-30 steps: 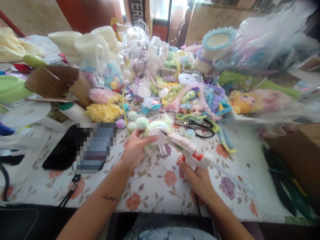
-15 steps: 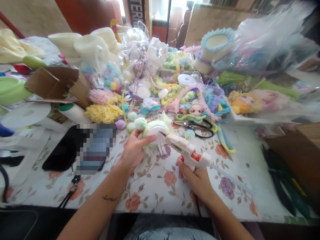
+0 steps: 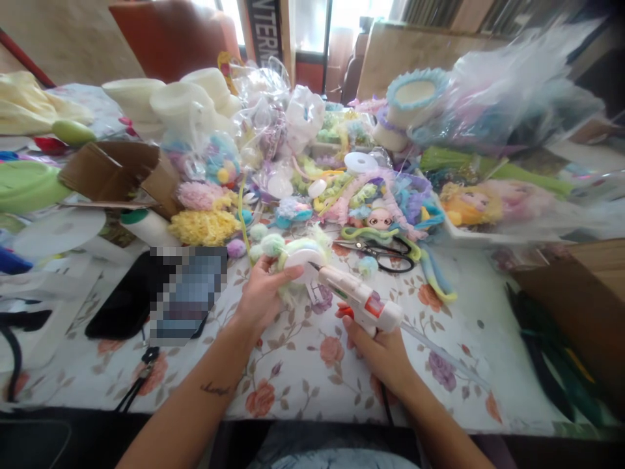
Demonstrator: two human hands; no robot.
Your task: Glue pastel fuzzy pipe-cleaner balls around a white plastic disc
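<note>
Pinched in my left hand (image 3: pixel 266 286) is a white disc (image 3: pixel 303 258) edged with pale green and yellow fluffy trim, its flat face turned up. Pale green pom-poms (image 3: pixel 271 245) sit right beside my fingertips. My right hand (image 3: pixel 378 348) is wrapped round the grip of a white hot glue gun (image 3: pixel 359 296), a finger at its red trigger. The gun's dark nozzle is at the disc's face; whether it touches, I cannot tell. A clear glue stick (image 3: pixel 444 352) sticks out of its rear. Black-handled scissors (image 3: pixel 390 253) lie beyond the gun.
Two phones, one black (image 3: pixel 124 296), lie to the left. Craft pieces, yarn bundles (image 3: pixel 205 226) and a doll head (image 3: pixel 379 219) crowd the back of the table. An open cardboard box (image 3: pixel 114 172) stands back left. Dark green-handled pliers (image 3: pixel 547 352) lie at the right.
The glue gun has shifted slightly left, its nozzle a little further over the disc. My left hand keeps its hold on the disc. The whole view has tilted slightly.
</note>
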